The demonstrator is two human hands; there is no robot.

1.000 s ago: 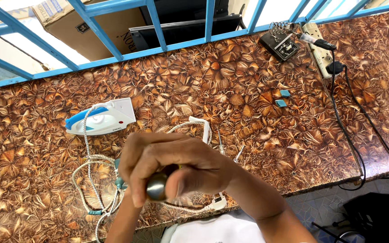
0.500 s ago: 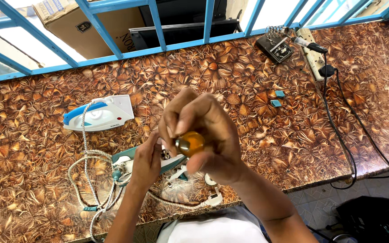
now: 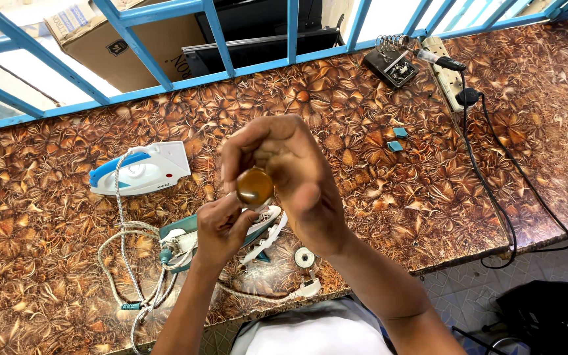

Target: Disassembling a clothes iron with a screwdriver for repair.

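My right hand [image 3: 297, 181] is raised over the table and grips a screwdriver [image 3: 254, 186], whose round amber handle end faces the camera. The shaft is hidden behind the hands. My left hand [image 3: 221, 229] sits just below it, fingers curled up toward the screwdriver; what it pinches is hidden. Under both hands lies an opened teal and white clothes iron [image 3: 182, 238], with its white braided cord [image 3: 126, 263] looped to the left. A second iron, white and blue [image 3: 142, 169], lies on its side further back on the left.
The brown patterned table [image 3: 54, 223] also carries a small solder spool [image 3: 304, 258], two small teal pieces [image 3: 397, 139], a soldering stand [image 3: 392, 64] and a power strip [image 3: 448, 79] with black cables [image 3: 494, 197]. Blue bars [image 3: 165, 82] and a cardboard box [image 3: 93, 39] are behind.
Both hands have lifted from low over the opened iron toward the camera. The screwdriver's amber handle end now faces me and looks larger.
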